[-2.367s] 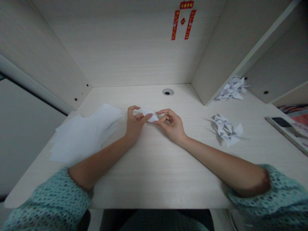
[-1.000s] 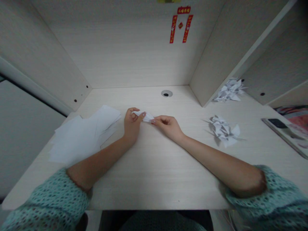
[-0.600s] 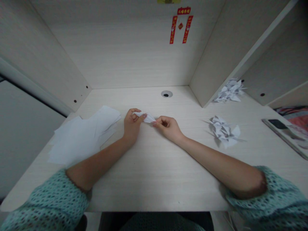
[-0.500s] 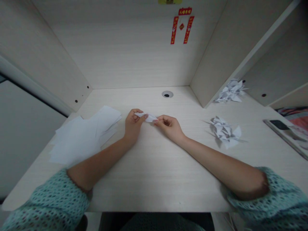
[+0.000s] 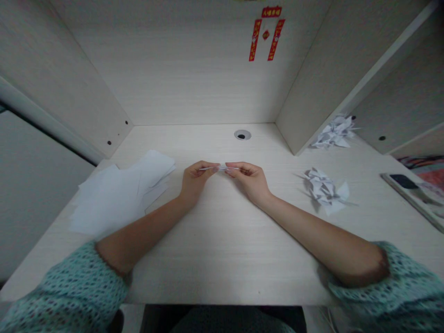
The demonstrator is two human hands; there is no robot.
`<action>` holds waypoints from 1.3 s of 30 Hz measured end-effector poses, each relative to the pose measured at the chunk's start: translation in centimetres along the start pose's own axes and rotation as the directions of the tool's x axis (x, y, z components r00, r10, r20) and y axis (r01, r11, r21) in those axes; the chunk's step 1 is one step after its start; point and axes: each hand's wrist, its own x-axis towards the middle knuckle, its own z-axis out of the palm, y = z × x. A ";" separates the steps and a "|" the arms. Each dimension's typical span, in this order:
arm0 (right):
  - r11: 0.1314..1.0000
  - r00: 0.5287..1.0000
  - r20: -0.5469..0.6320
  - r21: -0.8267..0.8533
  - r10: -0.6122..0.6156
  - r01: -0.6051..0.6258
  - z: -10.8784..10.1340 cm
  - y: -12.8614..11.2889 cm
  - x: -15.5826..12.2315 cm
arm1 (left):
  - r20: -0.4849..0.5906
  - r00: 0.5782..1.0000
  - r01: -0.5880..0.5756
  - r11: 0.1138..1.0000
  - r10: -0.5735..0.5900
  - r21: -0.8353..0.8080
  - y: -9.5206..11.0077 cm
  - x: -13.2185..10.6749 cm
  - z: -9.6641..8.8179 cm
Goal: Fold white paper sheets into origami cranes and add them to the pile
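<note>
A small folded piece of white paper is held edge-on between both hands, just above the middle of the pale wooden desk. My left hand pinches its left end with fingers closed. My right hand pinches its right end the same way. The paper looks like a thin flat strip from this angle. Both forearms rest on the desk, with teal knitted sleeves pushed up to the elbows.
A loose stack of white sheets lies at the left. A heap of folded paper figures sits at the right, another heap on the shelf behind. A phone on a book lies far right. A cable hole is near the back wall.
The folded paper has been turned from a slanted, open-looking shape to flat and edge-on. Both hands came level and closer together, pinching its ends.
</note>
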 end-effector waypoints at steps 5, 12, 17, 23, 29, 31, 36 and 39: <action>0.991 0.996 0.038 0.101 0.080 -0.083 0.2 -0.5 -0.1 | -0.002 1.000 0.012 1.000 -0.012 -0.004 -0.4 0.1 -0.1; 0.999 0.998 0.048 0.035 0.031 -0.033 0.2 -0.5 -0.3 | 0.002 1.000 -0.015 1.000 0.015 0.015 -0.2 0.0 0.0; 0.999 0.998 -0.063 -0.047 -0.015 0.012 0.2 -0.1 -0.4 | 0.001 0.999 -0.042 0.999 0.042 0.009 -0.6 0.2 -0.1; 0.985 0.996 -0.038 -0.158 -0.078 0.071 0.2 -0.3 -0.6 | 0.106 0.993 -0.070 0.990 0.057 0.122 -0.1 -0.3 0.0; 0.988 0.996 0.022 -0.130 -0.087 0.089 0.1 -0.3 -0.7 | 0.067 0.991 -0.127 0.963 0.114 0.236 0.5 -0.7 0.1; 0.986 0.996 0.024 -0.140 -0.090 0.092 0.1 -0.2 -0.6 | 0.064 0.990 -0.135 0.963 0.124 0.234 0.5 -0.6 0.1; 0.978 0.990 0.002 -0.153 -0.142 0.141 0.0 -0.2 -0.6 | 0.054 0.986 -0.163 0.963 0.155 0.216 0.2 -0.6 0.0; 0.969 0.985 -0.001 -0.177 -0.173 0.170 -0.1 -0.3 -0.6 | 0.035 0.990 -0.140 0.969 0.135 0.203 0.2 -0.6 0.0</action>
